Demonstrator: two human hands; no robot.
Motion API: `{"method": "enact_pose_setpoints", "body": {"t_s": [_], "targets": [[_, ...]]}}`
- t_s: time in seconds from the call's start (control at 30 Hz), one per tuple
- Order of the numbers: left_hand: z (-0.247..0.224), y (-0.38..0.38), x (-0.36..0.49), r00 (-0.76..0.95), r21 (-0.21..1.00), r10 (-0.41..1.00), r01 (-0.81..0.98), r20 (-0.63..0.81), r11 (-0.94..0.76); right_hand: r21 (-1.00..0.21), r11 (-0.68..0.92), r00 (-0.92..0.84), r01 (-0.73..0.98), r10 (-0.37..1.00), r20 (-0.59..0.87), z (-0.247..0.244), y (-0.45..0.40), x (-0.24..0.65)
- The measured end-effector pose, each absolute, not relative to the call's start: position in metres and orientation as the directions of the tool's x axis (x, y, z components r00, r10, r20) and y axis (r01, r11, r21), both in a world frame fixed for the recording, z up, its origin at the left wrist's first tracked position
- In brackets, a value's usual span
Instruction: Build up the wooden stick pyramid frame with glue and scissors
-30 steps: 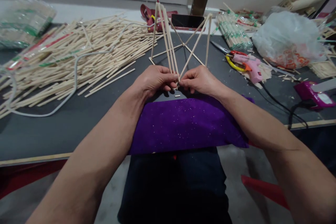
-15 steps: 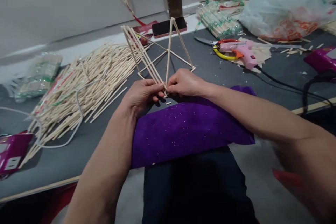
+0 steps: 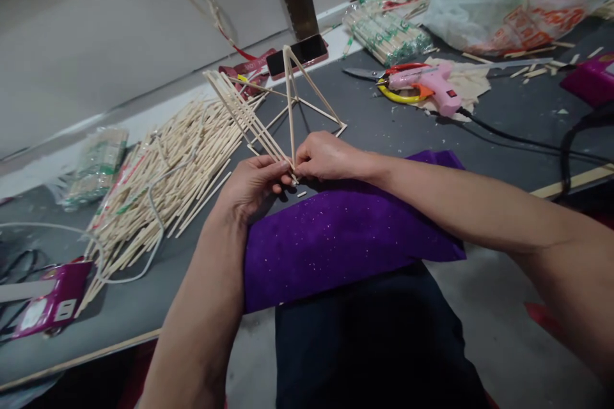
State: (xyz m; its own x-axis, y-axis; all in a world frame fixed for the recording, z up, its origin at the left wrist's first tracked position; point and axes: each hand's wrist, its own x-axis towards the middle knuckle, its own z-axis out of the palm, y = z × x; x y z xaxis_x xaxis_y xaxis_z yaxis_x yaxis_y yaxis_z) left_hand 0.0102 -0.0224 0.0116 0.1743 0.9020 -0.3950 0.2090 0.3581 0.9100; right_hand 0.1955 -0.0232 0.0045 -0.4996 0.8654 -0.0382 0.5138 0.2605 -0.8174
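A frame of thin wooden sticks (image 3: pixel 290 102) stands on the dark table, with two raised peaks and crossing sticks low between them. My left hand (image 3: pixel 256 184) pinches the near corner of this stick frame, where several slanting sticks meet. Close against it, my right hand (image 3: pixel 322 156) has its fingers closed at the same corner, beside the foot of an upright stick. Its fingertips are partly hidden. A short bit of stick (image 3: pixel 302 194) lies just below the hands. Purple cloth (image 3: pixel 330 236) spreads under my forearms along the table's edge.
Loose sticks (image 3: pixel 167 179) are heaped at the left, crossed by a white cable (image 3: pixel 156 223). A bottle (image 3: pixel 298 3) and a phone (image 3: pixel 297 56) are at the back. Scissors (image 3: pixel 405 100), a pink glue gun (image 3: pixel 439 86) and a plastic bag (image 3: pixel 508 3) are at the right.
The view has shifted and tilted slightly, so the frame and back objects appear farther left. Both hands keep their places at the near corner.
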Motion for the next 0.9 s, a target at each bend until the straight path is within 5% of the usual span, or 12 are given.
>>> {"method": "enact_pose_setpoints", "body": {"t_s": [0.9], "targets": [[0.0083, -0.0213, 0.01, 0.164, 0.906, 0.901, 0.215, -0.401, 0.364, -0.802, 0.26, -0.481, 0.537, 0.876, -0.038, 0.0029, -0.0237, 0.1943]]}}
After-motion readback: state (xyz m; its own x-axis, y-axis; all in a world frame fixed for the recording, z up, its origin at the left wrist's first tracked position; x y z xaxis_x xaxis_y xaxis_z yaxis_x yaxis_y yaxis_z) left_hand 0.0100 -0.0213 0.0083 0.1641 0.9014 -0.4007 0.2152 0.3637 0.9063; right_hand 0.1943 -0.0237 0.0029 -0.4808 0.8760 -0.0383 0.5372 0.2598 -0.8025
